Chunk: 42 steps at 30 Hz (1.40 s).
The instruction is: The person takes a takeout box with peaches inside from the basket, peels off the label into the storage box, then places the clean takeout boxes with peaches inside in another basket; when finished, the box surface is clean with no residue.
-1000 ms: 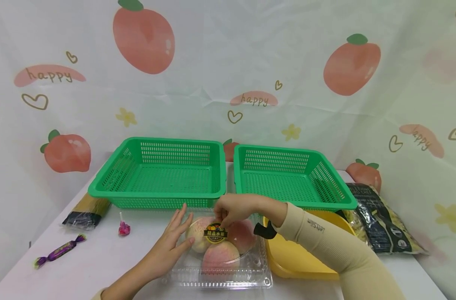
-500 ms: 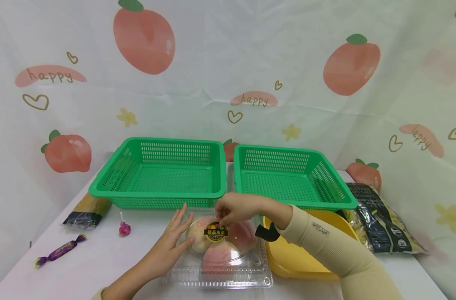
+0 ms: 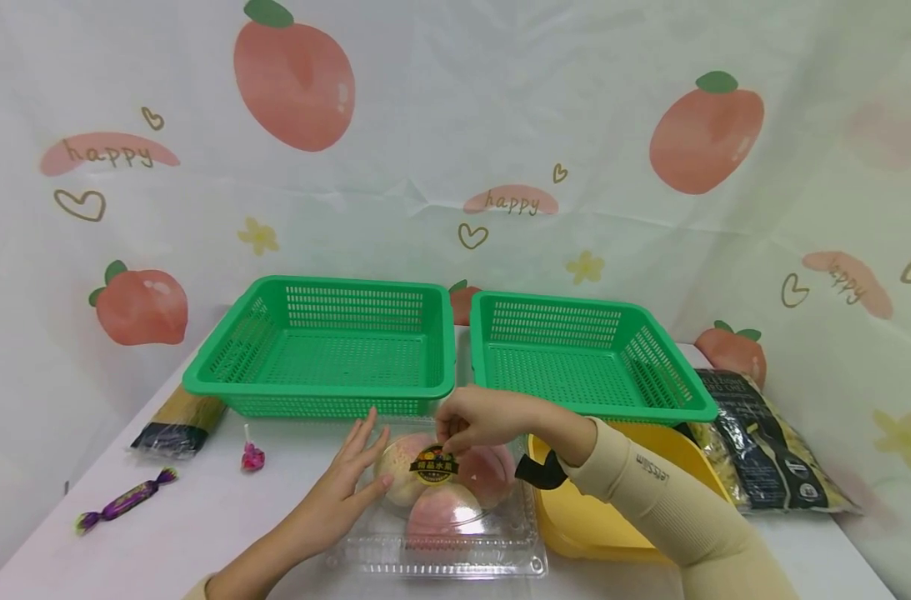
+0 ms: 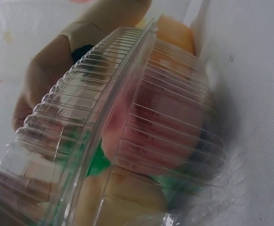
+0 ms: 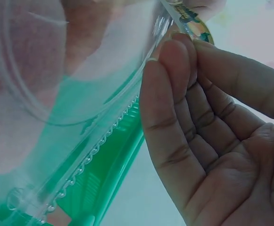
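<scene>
A clear plastic clamshell box (image 3: 511,537) holding several pinkish-yellow peaches (image 3: 442,515) sits at the table's front middle. On its lid is a black-and-gold fruit sticker (image 3: 434,467). My right hand (image 3: 487,417) pinches the edge of this sticker between thumb and fingertips. In the right wrist view, the sticker (image 5: 193,23) stands up from the lid at the fingertips. My left hand (image 3: 337,490) lies along the lid's left side with fingers extended. The left wrist view looks through the box's ribbed wall at a peach (image 4: 165,122).
Two green baskets (image 3: 320,390) (image 3: 598,410) stand behind the box. A yellow tray (image 3: 598,533) is at its right, partly under my right forearm, beside a black pasta bag (image 3: 770,450). On the left lie a lollipop (image 3: 252,456), a purple wrapped candy (image 3: 128,500) and a gold-and-black packet (image 3: 181,425).
My right wrist and sleeve have shifted slightly right while the fingers stay at the sticker's edge. My left hand stays on the box. The head view has moved a little.
</scene>
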Tool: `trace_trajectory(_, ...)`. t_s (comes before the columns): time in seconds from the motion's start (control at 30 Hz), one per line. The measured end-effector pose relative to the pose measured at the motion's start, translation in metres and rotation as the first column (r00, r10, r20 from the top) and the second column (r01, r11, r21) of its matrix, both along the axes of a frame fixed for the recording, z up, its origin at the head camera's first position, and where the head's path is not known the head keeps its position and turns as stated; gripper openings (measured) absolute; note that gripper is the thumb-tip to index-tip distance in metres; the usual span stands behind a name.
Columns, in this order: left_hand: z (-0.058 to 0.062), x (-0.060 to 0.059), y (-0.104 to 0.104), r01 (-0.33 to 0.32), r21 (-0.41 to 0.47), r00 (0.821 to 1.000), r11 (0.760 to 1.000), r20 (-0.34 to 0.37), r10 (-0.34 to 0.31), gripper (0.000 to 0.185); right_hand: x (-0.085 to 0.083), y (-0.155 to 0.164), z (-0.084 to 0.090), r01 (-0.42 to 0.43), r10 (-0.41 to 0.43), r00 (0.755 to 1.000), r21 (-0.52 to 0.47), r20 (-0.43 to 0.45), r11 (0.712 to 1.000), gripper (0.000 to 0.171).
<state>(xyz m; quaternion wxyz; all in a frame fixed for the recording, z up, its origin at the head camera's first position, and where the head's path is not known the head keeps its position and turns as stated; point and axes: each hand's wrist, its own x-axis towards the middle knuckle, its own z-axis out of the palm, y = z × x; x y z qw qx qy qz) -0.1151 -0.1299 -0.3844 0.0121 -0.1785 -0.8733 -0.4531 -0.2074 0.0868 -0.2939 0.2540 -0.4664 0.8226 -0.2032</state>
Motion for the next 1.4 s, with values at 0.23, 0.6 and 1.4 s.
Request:
trace_trajectory(0.23, 0.000, 0.000, 0.000, -0.002, -0.008, 1.000, 1.000, 0.008, 0.002, 0.060, 0.000, 0.005, -0.003, 0.003, -0.003, 1.000, -0.030, 0.021, 1.000, 0.008)
trace_trajectory(0.6, 0.000, -0.001, 0.001, -0.002, -0.014, 1.000, 1.000, -0.005, 0.002, 0.060, 0.001, 0.014, -0.004, 0.041, -0.036, 0.997, -0.076, 0.063, 0.996, 0.009)
trace_trajectory(1.4, 0.000, 0.000, 0.000, 0.008, -0.005, 1.000, 1.000, 0.019, -0.008, 0.062, 0.018, 0.068, -0.007, 0.227, -0.199, 0.970, -0.227, 0.141, 0.947, 0.010)
